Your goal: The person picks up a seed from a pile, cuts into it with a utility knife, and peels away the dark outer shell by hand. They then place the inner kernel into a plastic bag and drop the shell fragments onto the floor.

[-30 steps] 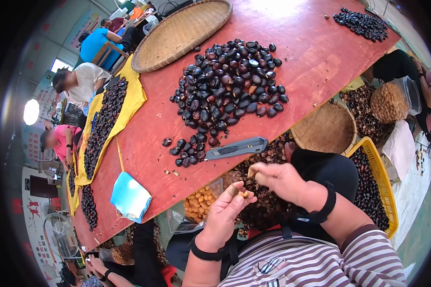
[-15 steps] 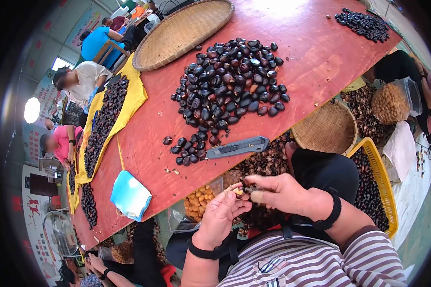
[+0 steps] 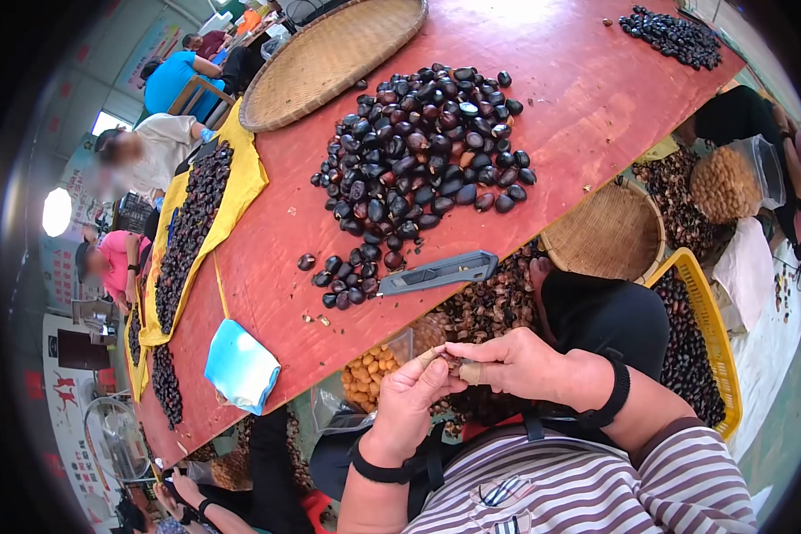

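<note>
My left hand (image 3: 411, 392) and my right hand (image 3: 527, 363) meet fingertip to fingertip over my lap, just off the table edge. Both are closed around something small and mostly hidden; a dark bit shows between them. Beside my left hand a clear bag (image 3: 367, 377) holds peeled orange-yellow kernels. Dark broken shells (image 3: 494, 307) lie beyond my right hand. On the red table (image 3: 561, 133) a big pile of glossy dark nuts (image 3: 418, 147) spreads out, with a smaller cluster (image 3: 351, 278) near a grey utility knife (image 3: 438, 273).
A flat woven tray (image 3: 334, 62) lies at the table's far side. Nearer are a blue-white mask (image 3: 242, 365) and a yellow cloth (image 3: 240, 178) with nuts. A round basket (image 3: 605, 233) and yellow crate (image 3: 716, 356) stand at my right. Several people sit around.
My fingertips have come closer together, and the yellow kernel seen between them before is now hidden. The view has shifted slightly.
</note>
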A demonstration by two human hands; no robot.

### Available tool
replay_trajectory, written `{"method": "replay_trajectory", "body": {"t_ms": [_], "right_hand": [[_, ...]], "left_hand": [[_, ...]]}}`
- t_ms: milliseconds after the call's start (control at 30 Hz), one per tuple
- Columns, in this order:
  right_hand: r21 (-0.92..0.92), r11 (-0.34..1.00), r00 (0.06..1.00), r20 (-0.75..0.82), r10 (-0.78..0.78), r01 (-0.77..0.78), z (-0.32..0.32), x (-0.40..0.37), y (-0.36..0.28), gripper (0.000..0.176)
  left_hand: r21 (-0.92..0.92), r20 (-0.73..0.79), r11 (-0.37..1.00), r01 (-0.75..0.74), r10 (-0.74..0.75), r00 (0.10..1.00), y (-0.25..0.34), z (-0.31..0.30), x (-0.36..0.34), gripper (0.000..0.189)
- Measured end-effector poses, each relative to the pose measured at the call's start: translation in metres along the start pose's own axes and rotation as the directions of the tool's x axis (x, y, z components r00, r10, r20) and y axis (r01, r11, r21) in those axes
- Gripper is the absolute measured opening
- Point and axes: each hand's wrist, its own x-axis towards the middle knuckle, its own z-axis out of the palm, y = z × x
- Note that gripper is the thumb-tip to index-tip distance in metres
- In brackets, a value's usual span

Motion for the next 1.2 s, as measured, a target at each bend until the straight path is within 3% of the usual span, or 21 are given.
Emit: {"method": "replay_trajectory", "body": {"t_ms": [67, 167, 600, 1200], "right_hand": [[0.004, 1.0, 1.0, -0.005, -0.017, 0.017, -0.001, 0.001, 0.0, 0.029], [0.033, 0.987, 0.987, 0.041, 0.155, -0.157, -0.006, 0.003, -0.006, 0.027], [0.257, 0.934, 0.968, 0.056, 0.244, -0.25, -0.009, 0.009, 0.004, 0.025], [0.247, 0.956, 0.987, 0.056, 0.151, -0.16, -0.002, 0.01, 0.0, 0.026]], "left_hand": [[0.014, 0.0, 1.0, 0.007, -0.007, 1.0, 0.001, 0.0, 0.0, 0.029], [0.021, -0.005, 0.999, 0.027, -0.027, 1.0, 0.001, -0.001, 0.0, 0.028], [-0.159, 0.128, 0.983, 0.097, -0.076, 0.989, -0.002, -0.005, 0.003, 0.029], [-0.148, 0.083, 0.983, 0.106, -0.095, 0.992, 0.005, -0.003, 0.003, 0.031]]}}
